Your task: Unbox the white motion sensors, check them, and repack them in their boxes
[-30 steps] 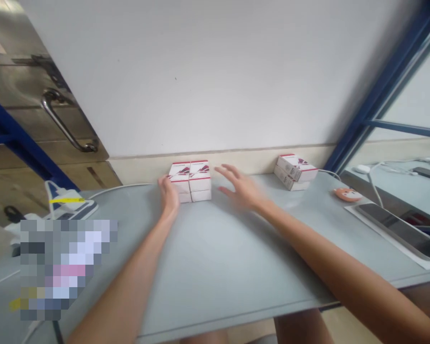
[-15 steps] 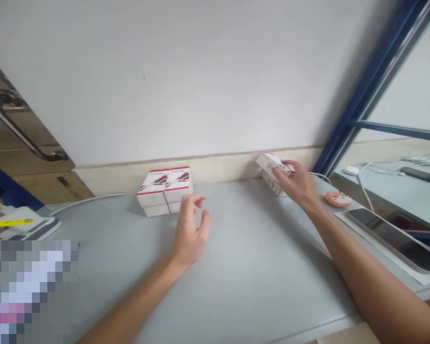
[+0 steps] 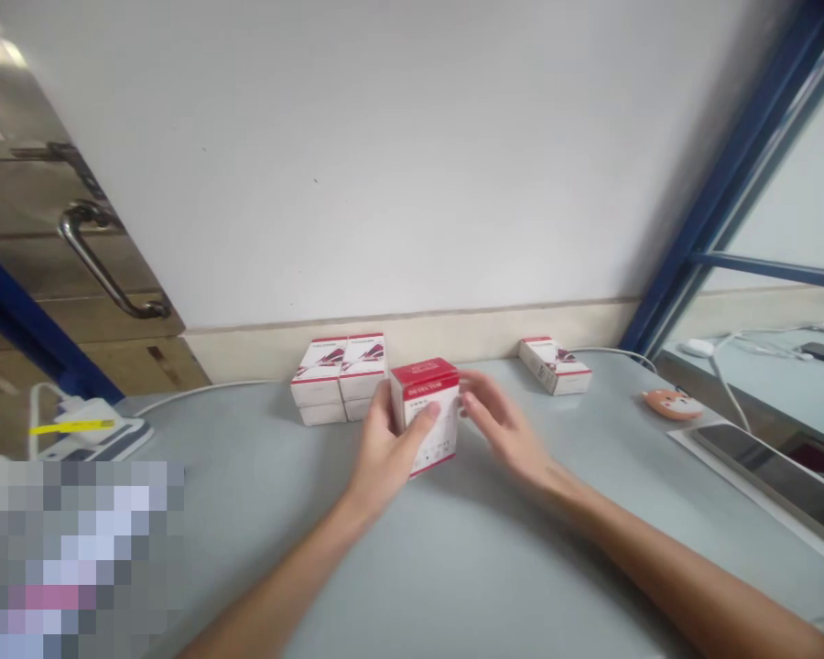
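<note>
We have a red-topped box (image 3: 425, 412) between our hands, just in front of the right end of a block of white boxes (image 3: 339, 377). It stands slightly tilted, and we cannot tell whether its base touches the counter (image 3: 467, 567). Our left hand (image 3: 384, 448) is closed around its near left side, with the fingers curled onto the front face. Our right hand (image 3: 504, 439) is spread, its fingertips pressed against the box's right side.

The block stands near the wall, two boxes side by side on top of two more, their edges lined up. The held box is not part of it yet and sits just beside its corner. Farther right, a single box (image 3: 555, 366) lies flat near the wall, well apart from the block and not yet joined to it.

Beyond it on the counter are a small orange fox figure (image 3: 671, 404) and a dark tablet (image 3: 775, 476). A white cable (image 3: 199, 394) runs along the counter's far edge on the left.
</note>
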`<state>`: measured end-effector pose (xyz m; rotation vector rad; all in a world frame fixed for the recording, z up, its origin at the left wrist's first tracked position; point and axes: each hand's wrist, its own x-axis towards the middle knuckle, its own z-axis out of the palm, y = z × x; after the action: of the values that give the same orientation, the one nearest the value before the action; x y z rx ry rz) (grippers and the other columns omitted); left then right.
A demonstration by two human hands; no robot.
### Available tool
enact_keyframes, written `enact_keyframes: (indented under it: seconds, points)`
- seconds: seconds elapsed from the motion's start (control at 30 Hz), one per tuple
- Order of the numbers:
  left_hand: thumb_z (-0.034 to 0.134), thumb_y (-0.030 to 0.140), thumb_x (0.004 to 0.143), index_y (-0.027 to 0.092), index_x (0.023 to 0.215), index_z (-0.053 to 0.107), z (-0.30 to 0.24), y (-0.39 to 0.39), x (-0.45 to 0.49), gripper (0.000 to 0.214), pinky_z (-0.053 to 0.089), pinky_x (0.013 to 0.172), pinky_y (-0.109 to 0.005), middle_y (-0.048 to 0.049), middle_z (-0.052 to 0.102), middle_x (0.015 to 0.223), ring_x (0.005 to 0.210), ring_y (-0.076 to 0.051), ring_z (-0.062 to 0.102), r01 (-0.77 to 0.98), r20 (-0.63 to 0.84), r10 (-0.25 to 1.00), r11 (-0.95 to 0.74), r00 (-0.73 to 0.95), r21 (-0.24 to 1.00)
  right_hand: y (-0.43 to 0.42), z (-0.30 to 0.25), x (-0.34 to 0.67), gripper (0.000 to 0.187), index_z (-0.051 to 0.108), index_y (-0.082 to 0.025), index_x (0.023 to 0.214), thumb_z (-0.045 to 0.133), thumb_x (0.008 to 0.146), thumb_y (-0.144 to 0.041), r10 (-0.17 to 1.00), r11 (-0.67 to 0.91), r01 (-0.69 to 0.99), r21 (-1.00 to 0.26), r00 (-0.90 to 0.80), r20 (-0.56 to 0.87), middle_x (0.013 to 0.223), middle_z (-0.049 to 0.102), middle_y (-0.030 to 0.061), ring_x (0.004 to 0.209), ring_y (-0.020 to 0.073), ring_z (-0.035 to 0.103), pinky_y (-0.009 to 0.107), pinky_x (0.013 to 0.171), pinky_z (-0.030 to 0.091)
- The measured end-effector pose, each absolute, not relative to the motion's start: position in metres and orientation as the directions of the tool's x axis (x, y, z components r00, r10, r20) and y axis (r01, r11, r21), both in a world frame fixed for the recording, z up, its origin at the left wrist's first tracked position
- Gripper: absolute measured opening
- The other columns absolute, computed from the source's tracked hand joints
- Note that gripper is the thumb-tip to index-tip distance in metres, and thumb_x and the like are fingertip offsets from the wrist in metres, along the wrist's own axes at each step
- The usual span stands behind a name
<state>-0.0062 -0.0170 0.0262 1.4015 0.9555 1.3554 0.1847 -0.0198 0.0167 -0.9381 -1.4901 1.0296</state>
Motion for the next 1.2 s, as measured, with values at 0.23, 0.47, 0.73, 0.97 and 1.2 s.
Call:
enact_keyframes:
  seconds: [0.23, 0.47, 0.73, 0.97, 1.2]
  points:
    - [0.077, 0.047, 0.091, 0.025, 0.128, 0.056, 0.008, -0.016, -0.003, 0.048, 0.06, 0.094, -0.038, -0.0083, 0.073, 0.124, 0.114, -0.025, 0.073, -0.024, 0.295, 0.924, -0.298, 0.243, 0.954, -0.005, 0.049, 0.192, 0.023, 0.075, -0.026, 0.113, 0.068, 0.099, -0.043, 0.805, 0.592, 0.331, -0.735, -0.202, 0.557, 0.115, 0.078, 0.0062, 0.104, 0.0235, 0.071, 0.039, 0.095, 0.057]
    - [0.085, 0.044, 0.085, 0.026, 0.125, 0.06, 0.006, -0.022, -0.004, 0.05, 0.058, 0.098, -0.039, -0.0084, 0.073, 0.128, 0.12, -0.028, 0.07, 0.064, 0.273, 0.902, -0.31, 0.333, 0.948, 0.004, 0.077, 0.206, 0.037, 0.074, -0.023, 0.101, 0.058, 0.103, -0.057, 0.867, 0.498, 0.325, -0.804, -0.182, 0.463, 0.08, 0.072, 0.0012, 0.074, 0.0174, 0.068, 0.033, 0.075, 0.055]
    - [0.076, 0.04, 0.094, 0.028, 0.131, 0.057, 0.005, -0.015, -0.007, 0.043, 0.055, 0.103, -0.039, -0.0077, 0.07, 0.132, 0.127, -0.027, 0.067, 0.076, 0.342, 0.9, -0.374, 0.27, 0.924, -0.014, 0.055, 0.197, 0.015, 0.074, -0.026, 0.109, 0.068, 0.099, -0.037, 0.716, 0.698, 0.305, -0.648, -0.265, 0.646, 0.109, 0.075, 0.0062, 0.098, 0.0236, 0.07, 0.04, 0.089, 0.056]
    - [0.075, 0.035, 0.094, 0.028, 0.142, 0.053, 0.013, -0.021, -0.007, 0.053, 0.059, 0.101, -0.04, -0.0101, 0.07, 0.133, 0.124, -0.028, 0.069, 0.13, 0.362, 0.848, -0.439, 0.388, 0.889, -0.016, 0.058, 0.193, 0.038, 0.068, -0.024, 0.08, 0.062, 0.1, -0.056, 0.798, 0.572, 0.276, -0.772, 0.027, 0.601, 0.077, 0.067, 0.0021, 0.072, 0.0192, 0.063, 0.033, 0.068, 0.053]
    - [0.082, 0.017, 0.083, 0.039, 0.15, 0.042, 0.017, -0.026, -0.014, 0.081, 0.05, 0.114, -0.059, -0.015, 0.04, 0.156, 0.148, -0.038, 0.047, 0.418, 0.831, 0.387, -0.883, 0.398, 0.211, -0.011, 0.057, 0.192, 0.039, 0.071, -0.026, 0.096, 0.065, 0.095, -0.064, 0.926, 0.359, 0.088, -0.929, 0.086, 0.367, 0.073, 0.06, -0.0014, 0.061, 0.0148, 0.05, 0.027, 0.053, 0.039]
